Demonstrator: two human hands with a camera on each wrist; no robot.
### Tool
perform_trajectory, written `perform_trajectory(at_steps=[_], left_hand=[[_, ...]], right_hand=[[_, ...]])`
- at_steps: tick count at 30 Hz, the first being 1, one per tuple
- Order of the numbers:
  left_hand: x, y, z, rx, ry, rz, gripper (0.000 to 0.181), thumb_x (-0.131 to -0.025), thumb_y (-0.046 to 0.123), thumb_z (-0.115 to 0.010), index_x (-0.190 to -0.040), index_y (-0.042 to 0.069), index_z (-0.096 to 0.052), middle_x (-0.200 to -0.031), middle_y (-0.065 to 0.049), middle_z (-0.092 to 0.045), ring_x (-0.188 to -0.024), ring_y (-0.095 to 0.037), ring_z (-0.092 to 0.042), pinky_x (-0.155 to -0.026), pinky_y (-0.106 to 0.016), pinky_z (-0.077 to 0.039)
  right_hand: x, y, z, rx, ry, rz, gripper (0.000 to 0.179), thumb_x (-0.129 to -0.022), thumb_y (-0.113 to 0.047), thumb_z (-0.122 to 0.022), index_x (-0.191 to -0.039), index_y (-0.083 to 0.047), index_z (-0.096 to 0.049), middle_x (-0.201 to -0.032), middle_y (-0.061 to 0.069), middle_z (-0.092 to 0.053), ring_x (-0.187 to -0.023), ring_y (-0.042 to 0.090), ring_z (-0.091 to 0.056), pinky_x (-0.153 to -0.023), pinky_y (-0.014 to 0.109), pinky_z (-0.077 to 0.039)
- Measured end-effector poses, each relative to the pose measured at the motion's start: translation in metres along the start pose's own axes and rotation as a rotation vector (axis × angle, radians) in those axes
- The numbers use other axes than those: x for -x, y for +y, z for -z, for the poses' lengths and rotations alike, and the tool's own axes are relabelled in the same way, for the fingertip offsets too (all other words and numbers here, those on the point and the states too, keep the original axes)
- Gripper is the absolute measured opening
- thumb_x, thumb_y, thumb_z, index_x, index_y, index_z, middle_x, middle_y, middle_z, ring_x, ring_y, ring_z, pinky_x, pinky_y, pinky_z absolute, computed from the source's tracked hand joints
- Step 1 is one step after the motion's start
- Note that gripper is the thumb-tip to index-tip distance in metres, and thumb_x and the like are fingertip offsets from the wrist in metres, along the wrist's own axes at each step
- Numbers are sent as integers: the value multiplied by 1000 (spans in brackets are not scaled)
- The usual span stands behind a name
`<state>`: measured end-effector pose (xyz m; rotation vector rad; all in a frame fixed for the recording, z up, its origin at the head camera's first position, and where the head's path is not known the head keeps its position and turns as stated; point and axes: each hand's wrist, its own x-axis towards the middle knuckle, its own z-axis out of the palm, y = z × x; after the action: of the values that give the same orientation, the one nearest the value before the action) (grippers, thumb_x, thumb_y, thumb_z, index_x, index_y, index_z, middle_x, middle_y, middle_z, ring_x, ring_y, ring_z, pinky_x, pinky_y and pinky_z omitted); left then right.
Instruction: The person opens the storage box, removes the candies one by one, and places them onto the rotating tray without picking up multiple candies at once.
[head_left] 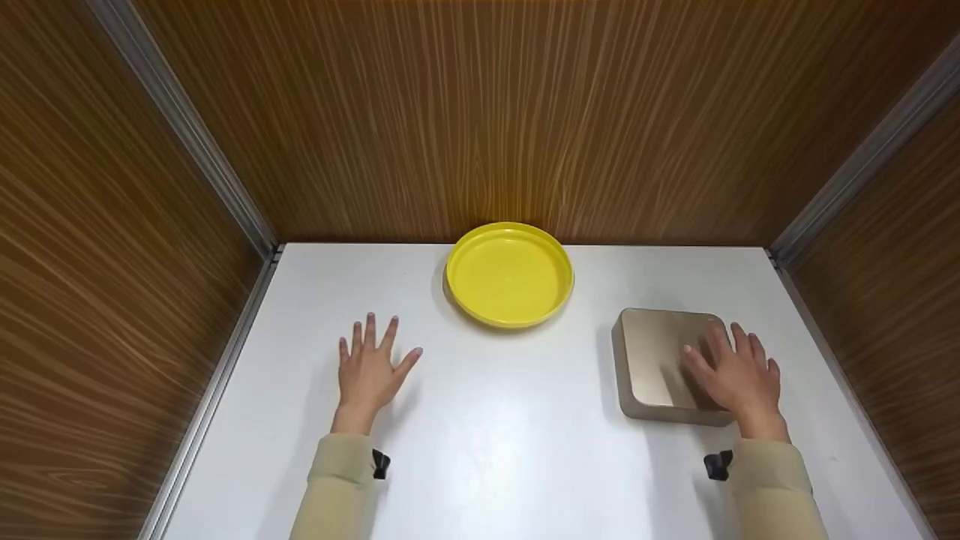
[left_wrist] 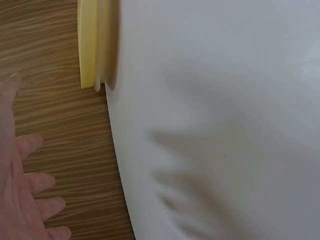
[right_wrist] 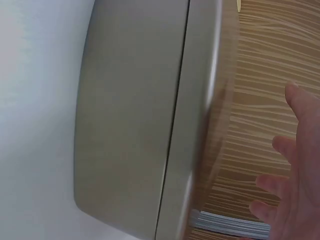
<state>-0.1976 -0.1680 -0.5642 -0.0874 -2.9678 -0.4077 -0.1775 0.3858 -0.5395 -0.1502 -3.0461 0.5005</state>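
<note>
My left hand hovers over the left part of the white table, fingers spread, its shadow falling on the surface. It holds nothing. My right hand is above the right side of a square metallic box with rounded corners, fingers apart and nothing in them. In the right wrist view a thin seam runs along the side of the box, below a lid. A round yellow plate with a raised rim is at the back middle of the table, beyond both hands. The left wrist view shows the plate's edge.
The white table is bounded by a wood-grain back panel and side panels at left and right. Metal rails run along the side edges. Both sleeves carry a small black clip near the cuff.
</note>
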Motion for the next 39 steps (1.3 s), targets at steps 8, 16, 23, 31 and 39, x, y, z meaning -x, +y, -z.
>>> perform_trajectory(at_steps=[8, 16, 23, 31, 39], left_hand=[[7, 40, -13, 69, -61, -24, 78, -93, 71, -38, -154, 22, -34, -157, -20, -25, -141, -43, -26, -113, -59, -20], [12, 70, -20, 198, -85, -46, 76, -95, 69, -37, -154, 21, -35, -156, -19, -30, -136, -41, -38, -110, -55, -29], [13, 93, -24, 358, -156, 3, 77, -94, 71, -34, -154, 22, -34, -155, -17, -32, -135, -39, -39, -104, -56, -37], [20, 115, -37, 399, -248, -20, 76, -95, 70, -32, -154, 22, -34, -156, -16, -32, -136, -39, -38, -104, -58, -37], [23, 127, -45, 410, -282, -28, 73, -96, 68, -33, -154, 23, -34, -155, -14, -33, -136, -37, -39, -103, -58, -37]], right_hand=[[1, 5, -7, -9, -18, -21, 76, -99, -60, -38, -152, -7, -28, -148, 35, -24, -130, 59, -26, -94, 77, -24], [1, 17, -14, -89, -85, -104, 80, -99, -61, -37, -155, -6, -22, -147, 40, -20, -126, 62, -28, -90, 77, -31], [-1, 24, -19, -170, -98, -135, 81, -99, -55, -42, -154, 0, -19, -143, 43, -23, -126, 61, -31, -95, 74, -31], [0, 25, -22, -187, -75, -121, 78, -99, -48, -49, -151, 4, -25, -140, 42, -29, -125, 60, -34, -96, 71, -32], [6, 16, -27, -194, -70, -109, 76, -98, -49, -51, -150, 3, -30, -141, 39, -32, -125, 58, -35, -97, 71, -32]])
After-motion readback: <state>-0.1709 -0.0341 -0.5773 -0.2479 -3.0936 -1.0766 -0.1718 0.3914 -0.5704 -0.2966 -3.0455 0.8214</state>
